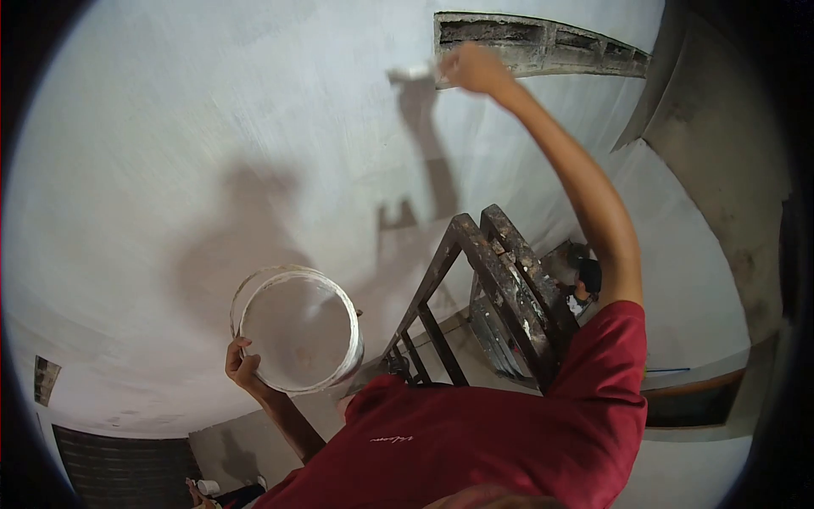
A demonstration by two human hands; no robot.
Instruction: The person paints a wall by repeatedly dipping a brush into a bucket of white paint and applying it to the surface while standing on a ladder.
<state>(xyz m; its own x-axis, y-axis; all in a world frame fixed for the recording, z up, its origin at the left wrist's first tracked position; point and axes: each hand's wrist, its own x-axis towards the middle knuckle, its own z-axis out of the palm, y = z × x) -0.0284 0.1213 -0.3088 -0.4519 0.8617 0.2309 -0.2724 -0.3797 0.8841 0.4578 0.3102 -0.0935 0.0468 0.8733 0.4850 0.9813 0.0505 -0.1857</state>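
Observation:
My right hand (pixel 476 68) is raised against the white wall (pixel 322 127), with its fingers closed on a paintbrush (pixel 412 74). The brush points left, its bristles at the wall just beside the vent opening, and is slightly blurred. Low on the left, my left hand (pixel 243 365) grips a white bucket (pixel 352 356) by its rim and handle. The bucket tilts so that its pale inside shows, with whitish smears on the wall of it.
A dark, paint-spattered ladder (pixel 509 288) stands right in front of me. A recessed block vent (pixel 543 47) runs along the wall at upper right. Below, a person in a dark cap (pixel 588 276) is beyond the ladder, and another person's arm (pixel 199 496) shows at bottom left.

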